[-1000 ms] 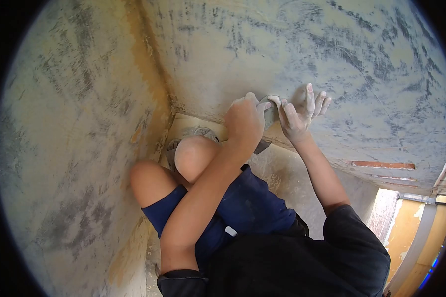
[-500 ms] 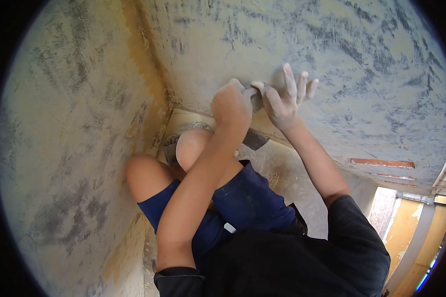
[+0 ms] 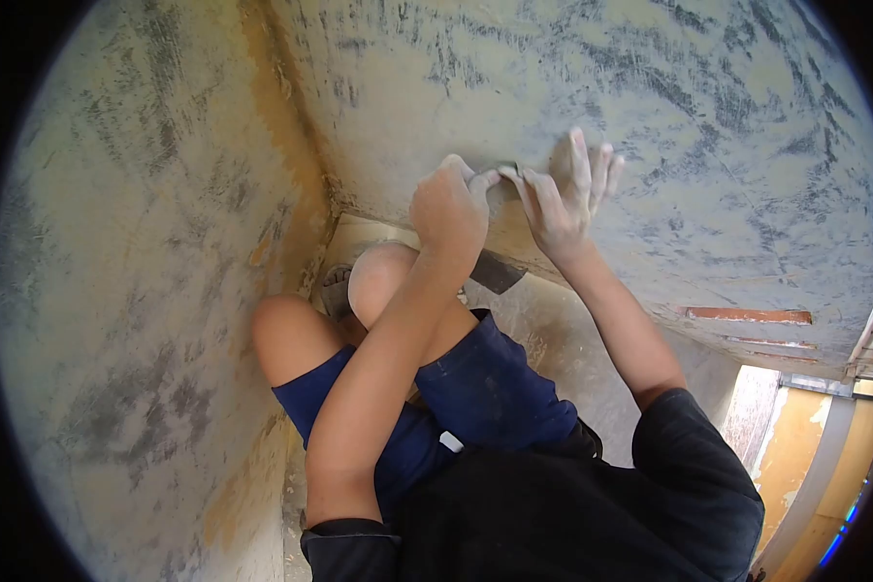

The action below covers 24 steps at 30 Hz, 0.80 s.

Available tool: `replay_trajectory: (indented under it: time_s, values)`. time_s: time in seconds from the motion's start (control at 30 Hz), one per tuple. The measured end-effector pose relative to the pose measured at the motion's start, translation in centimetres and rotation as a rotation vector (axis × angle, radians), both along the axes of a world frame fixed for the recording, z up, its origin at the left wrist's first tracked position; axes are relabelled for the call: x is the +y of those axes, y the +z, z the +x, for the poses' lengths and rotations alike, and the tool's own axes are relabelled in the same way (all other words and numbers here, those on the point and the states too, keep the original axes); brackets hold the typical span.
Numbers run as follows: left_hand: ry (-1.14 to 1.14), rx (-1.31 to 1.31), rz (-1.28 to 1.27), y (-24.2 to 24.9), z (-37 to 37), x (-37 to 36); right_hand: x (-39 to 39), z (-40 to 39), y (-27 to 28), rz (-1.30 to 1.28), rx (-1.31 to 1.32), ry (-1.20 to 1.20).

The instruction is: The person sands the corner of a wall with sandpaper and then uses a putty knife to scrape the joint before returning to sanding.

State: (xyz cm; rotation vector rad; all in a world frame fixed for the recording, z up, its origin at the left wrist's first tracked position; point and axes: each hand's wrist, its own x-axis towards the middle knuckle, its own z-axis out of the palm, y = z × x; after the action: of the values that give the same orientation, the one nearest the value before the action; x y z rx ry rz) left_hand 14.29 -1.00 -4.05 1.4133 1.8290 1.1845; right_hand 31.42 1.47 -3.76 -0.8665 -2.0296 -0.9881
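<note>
Both my hands are dusted with pale powder and meet in front of the wall [image 3: 436, 116]. A small grey piece of sandpaper [image 3: 501, 194] is between them, mostly covered by the fingers. My left hand [image 3: 448, 206] is closed around its left side, thumb pointing toward the other hand. With thumb and index finger, my right hand [image 3: 563, 209] pinches the upper right edge, while its other fingers are raised and spread near the wall. Below the hands, a dark flat rectangular piece [image 3: 500, 273] lies by the foot of the wall.
A second wall [image 3: 126, 291] rises close on the left and meets the first in a brownish corner [image 3: 296, 116]. My bent knees [image 3: 383, 281] are under my left forearm. Reddish slots [image 3: 747, 316] cut into the wall at right. Concrete floor [image 3: 553, 335] lies below.
My right hand has shifted slightly right and tilted, its raised fingers closer together. The left hand stays nearly in place, its thumb now nearer the right fingertips.
</note>
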Motion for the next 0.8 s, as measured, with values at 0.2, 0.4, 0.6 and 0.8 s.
replay_trajectory:
  time_s: [0.2,0.4,0.6,0.8]
  values:
    - [-0.193,0.047,-0.095,0.1,1.8,-0.8,-2.8,3.5,-1.1,-0.073,0.051,-0.066]
    - [0.026,0.038,0.008,-0.3,0.1,0.6,0.6,-1.2,-1.3,0.013,0.120,-0.038]
    - [-0.110,0.070,-0.037,-0.8,1.4,0.1,-0.8,0.4,-1.1,-0.028,0.170,0.009]
    - [-0.093,0.083,-0.096,-0.3,1.3,0.6,0.3,-0.8,-0.6,-0.007,0.107,-0.012]
